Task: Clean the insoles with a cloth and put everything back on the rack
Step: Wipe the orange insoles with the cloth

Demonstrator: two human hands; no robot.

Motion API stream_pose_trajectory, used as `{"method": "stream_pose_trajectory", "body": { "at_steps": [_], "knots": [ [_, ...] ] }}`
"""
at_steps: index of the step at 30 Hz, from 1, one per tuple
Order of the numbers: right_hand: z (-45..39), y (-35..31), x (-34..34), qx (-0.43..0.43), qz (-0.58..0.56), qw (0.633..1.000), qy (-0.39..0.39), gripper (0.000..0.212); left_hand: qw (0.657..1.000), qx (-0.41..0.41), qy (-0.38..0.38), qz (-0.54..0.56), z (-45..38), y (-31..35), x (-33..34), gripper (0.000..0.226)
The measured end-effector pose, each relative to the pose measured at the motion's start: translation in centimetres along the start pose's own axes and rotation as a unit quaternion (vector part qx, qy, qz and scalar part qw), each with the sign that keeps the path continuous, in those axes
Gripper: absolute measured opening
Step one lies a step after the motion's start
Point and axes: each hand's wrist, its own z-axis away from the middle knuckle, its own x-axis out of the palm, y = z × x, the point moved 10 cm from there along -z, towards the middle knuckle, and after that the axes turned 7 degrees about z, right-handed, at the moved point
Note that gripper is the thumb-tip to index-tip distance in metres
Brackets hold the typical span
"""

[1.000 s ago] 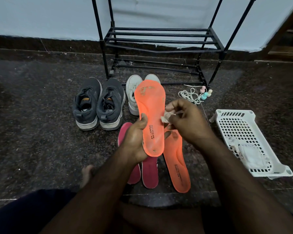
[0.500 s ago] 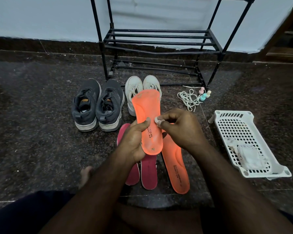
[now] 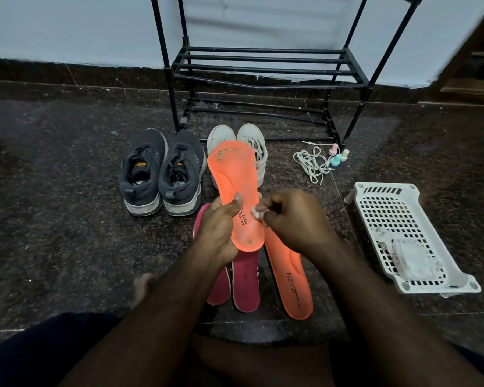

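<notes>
Now your left hand grips the orange insole by its heel, long axis pointing toward the rack; your right hand pinches the cloth against its right edge, so wipe toeward.
</notes>
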Motion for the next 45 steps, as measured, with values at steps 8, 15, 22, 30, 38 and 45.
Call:
{"method": "stream_pose_trajectory", "body": {
  "at_steps": [8,15,22,30,38,45],
  "knots": [
    [0.6,-0.4,2.6,-0.003,0.065,0.995,-0.069,0.013,0.999,-0.006,-0.005,0.047,0.0,0.3,0.2,0.033],
    [0.3,-1.2,0.3,-0.01,0.031,0.998,0.054,0.01,0.999,0.021,-0.002,0.039,-0.1,0.5,0.0,0.029],
    [1.3,-1.6,4.2,-0.005,0.028,0.995,-0.096,0.013,0.996,0.005,0.01,0.09,-0.3,0.4,-0.3,0.031],
    [0.5,-1.6,2.6,-0.026,0.065,0.997,-0.023,0.027,0.997,0.001,0.008,0.077,-0.2,0.4,-0.3,0.033],
    [0.7,-2.0,2.2,-0.024,0.049,0.998,-0.022,0.019,0.996,0.015,0.013,0.082,-0.6,0.6,-0.6,0.035],
    [0.8,-2.4,3.2,-0.043,0.122,0.991,-0.028,0.024,0.996,0.004,0.012,0.091,-0.8,0.4,-0.3,0.036]
  ]
}}
